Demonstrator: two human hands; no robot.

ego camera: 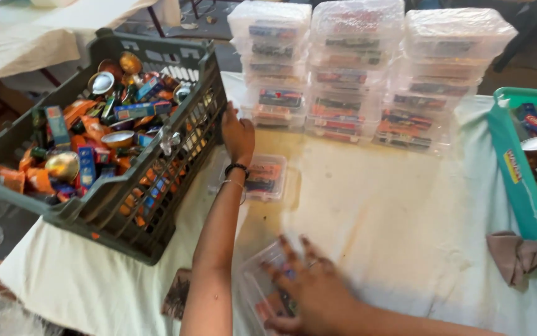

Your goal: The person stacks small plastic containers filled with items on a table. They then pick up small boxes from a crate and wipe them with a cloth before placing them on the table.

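Right hand (309, 289) sits nearest the camera, motion-blurred, fingers spread flat over a small clear plastic box with coloured packets inside (265, 283) at the near edge of the bench (393, 211), which is covered in a white, stained cloth. Grip: wide and pressing from above, not closed round the box. Wrist bent, forearm coming in from the lower right.

Judgement: to do this well, keep the palm flat and centred on the lid so the box does not skid on the cloth or tip over the near edge; the blur suggests speed, so steadier pressure would help.

Left hand (238, 134) reaches further out, arm nearly straight, with a dark band and a thin bangle at the wrist. Its palm faces down, fingers resting against the side of the dark grey plastic slatted crate (175, 180) that is heaped with small orange and blue packets and shiny tins; grip loose, holding nothing that I can make out. Just beside the wrist lies a second clear plastic box, filled, flat on the cloth (265, 177).

Right edge: a crumpled brown rag (514, 255) beside a teal plastic tub (511, 162) of similar goods. Far back: three stacks of filled clear boxes (358, 81).
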